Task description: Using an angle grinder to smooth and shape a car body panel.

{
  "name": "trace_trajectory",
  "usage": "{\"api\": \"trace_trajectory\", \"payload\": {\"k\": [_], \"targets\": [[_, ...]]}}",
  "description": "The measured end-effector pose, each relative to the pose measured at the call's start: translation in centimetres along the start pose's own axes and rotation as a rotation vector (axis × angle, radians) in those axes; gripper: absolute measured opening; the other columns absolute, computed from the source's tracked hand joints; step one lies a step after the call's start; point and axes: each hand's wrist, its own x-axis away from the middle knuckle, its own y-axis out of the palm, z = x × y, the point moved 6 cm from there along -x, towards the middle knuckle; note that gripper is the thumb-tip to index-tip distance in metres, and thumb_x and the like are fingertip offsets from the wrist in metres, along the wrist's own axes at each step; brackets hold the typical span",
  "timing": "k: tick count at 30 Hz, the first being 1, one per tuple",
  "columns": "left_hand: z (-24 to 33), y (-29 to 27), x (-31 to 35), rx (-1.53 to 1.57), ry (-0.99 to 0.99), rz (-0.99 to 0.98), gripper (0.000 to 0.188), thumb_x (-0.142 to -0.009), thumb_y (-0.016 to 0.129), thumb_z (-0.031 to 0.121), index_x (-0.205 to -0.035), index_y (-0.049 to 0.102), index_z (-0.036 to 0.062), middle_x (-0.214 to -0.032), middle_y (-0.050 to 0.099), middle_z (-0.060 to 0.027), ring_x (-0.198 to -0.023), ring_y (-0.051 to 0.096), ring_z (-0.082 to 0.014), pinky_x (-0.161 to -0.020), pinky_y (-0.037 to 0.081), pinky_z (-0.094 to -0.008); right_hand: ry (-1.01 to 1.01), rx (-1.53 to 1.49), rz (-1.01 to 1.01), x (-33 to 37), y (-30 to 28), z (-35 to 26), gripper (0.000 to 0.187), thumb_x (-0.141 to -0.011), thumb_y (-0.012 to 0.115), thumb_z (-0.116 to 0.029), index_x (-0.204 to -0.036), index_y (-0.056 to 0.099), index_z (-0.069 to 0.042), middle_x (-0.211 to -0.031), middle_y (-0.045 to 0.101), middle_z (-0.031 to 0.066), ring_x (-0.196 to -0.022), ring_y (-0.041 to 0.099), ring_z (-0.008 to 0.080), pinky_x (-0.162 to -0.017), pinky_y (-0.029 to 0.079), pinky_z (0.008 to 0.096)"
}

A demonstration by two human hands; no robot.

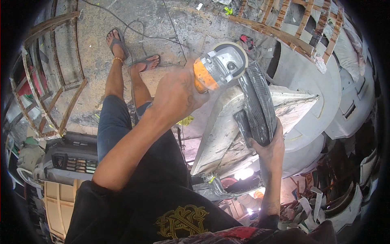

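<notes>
My left hand (174, 91), slightly blurred, is wrapped round the orange body of an angle grinder (222, 66). The grinder has a silver metal head and a round disc, tilted by the upper end of a curved black piece (260, 101). Whether disc and piece touch, I cannot tell. That piece has several long bands with a woven, carbon-fibre-like pattern and pale dust on it. Its lower end is gripped by my right hand (270, 144), thumb on the near side and fingers partly hidden behind. Beneath the piece is a worn whitish slab (217, 126).
Wooden slatted frames stand at left (61, 81) and upper right (284, 24). A dark cable (134, 28) crosses the concrete floor near my sandalled feet. Large grey moulded panels (313, 89) lean at right. A grey bumper-like part (73, 156) lies left; broken scraps (317, 203) lie lower right.
</notes>
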Motion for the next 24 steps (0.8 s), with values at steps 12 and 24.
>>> {"api": "trace_trajectory", "payload": {"k": [12, 24], "targets": [[0.0, -1.2, 0.4, -0.031, 0.093, 0.093, 0.059, -0.074, 0.081, 0.019, -0.123, 0.059, -0.0057, -0.085, 0.070, -0.0255, -0.082, 0.069, -0.0434, -0.072, 0.056, -0.0506, 0.023, 0.005, -0.001, 0.0, -0.1, -0.2, 0.103, -0.067, 0.094, -0.019, -0.153, 0.039, 0.001, -0.137, 0.059, 0.0279, -0.126, 0.059, 0.0448, -0.107, 0.047, 0.0475], [0.1, -0.3, 0.2, -0.082, 0.037, 0.023, 0.066, -0.075, 0.084, 0.022, -0.127, 0.055, -0.0060, -0.085, 0.070, -0.0267, -0.080, 0.070, -0.0451, -0.071, 0.056, -0.0525, 0.014, -0.010, -0.003, -0.2, 0.0, -0.2, 0.103, -0.067, 0.095, -0.018, -0.152, 0.040, 0.001, -0.136, 0.060, 0.0280, -0.125, 0.059, 0.0454, -0.107, 0.047, 0.0476]]}}
